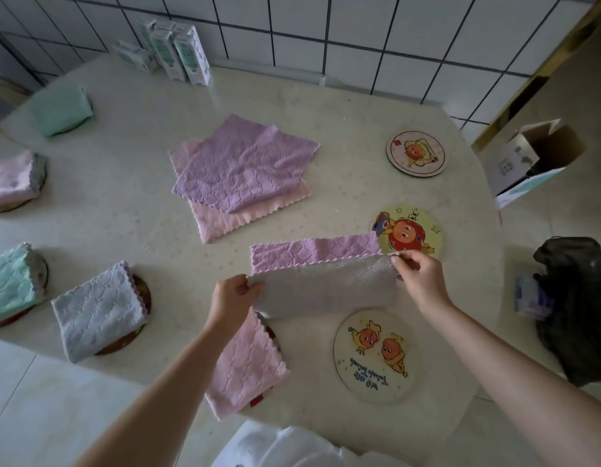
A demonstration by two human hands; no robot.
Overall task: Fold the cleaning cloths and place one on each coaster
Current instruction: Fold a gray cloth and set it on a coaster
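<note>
Above the table's near edge, both hands, left hand (235, 294) and right hand (415, 276), pinch the half-folded purple cloth (322, 281); uneven corners risk a skewed fold; a slack pinch drops it.

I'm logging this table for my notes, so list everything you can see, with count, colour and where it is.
folded cloths on coasters: five; two green, two pink, one pale lilac; left and front.
flat cloths: two or more, purple over pink, table centre.
cloth being folded: one, purple, held over the table.
bare coasters: three, cartoon prints, right side.
cartons: several, white and green, by the tiled wall.
cardboard box: one, open, far right.
dark bag: one, right edge.
left hand, right hand: each pinching a corner of the held cloth.
</note>
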